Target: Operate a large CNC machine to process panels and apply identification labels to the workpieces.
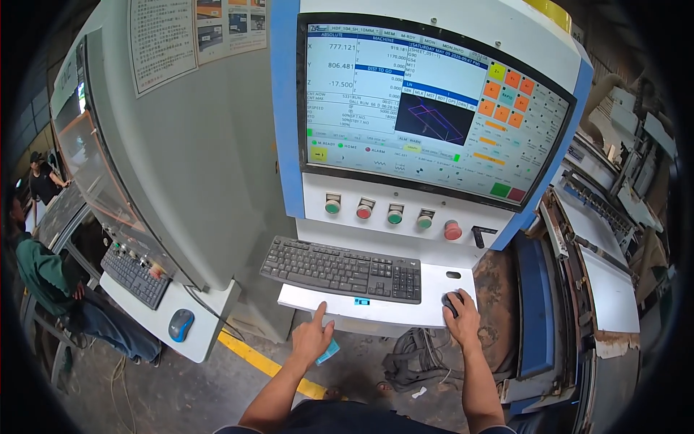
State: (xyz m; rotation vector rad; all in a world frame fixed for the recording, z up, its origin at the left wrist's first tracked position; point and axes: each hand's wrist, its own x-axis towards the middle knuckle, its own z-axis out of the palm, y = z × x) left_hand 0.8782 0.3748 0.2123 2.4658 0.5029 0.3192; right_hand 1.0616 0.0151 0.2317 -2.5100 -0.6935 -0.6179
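My right hand (464, 318) rests over a dark computer mouse (452, 304) at the right end of the white keyboard shelf (311, 298), fingers curved round it. My left hand (313, 340) is at the shelf's front edge, index finger stretched forward and thumb apart, with nothing seen in it. A black keyboard (343, 267) lies on the shelf between the hands and the control panel. Above stands a lit machine screen (434, 108) with coordinate readouts, a line drawing and orange buttons. Beside my left wrist shows a light-blue piece (329, 352); whether it touches the hand I cannot tell.
Push buttons (395, 215) and a red emergency stop knob (452, 230) line the panel. At left, a second console has a keyboard (137, 276) and a blue mouse (181, 325). Two people stand far left. Dark cloth (416, 365) lies on the floor; metal machinery is at right.
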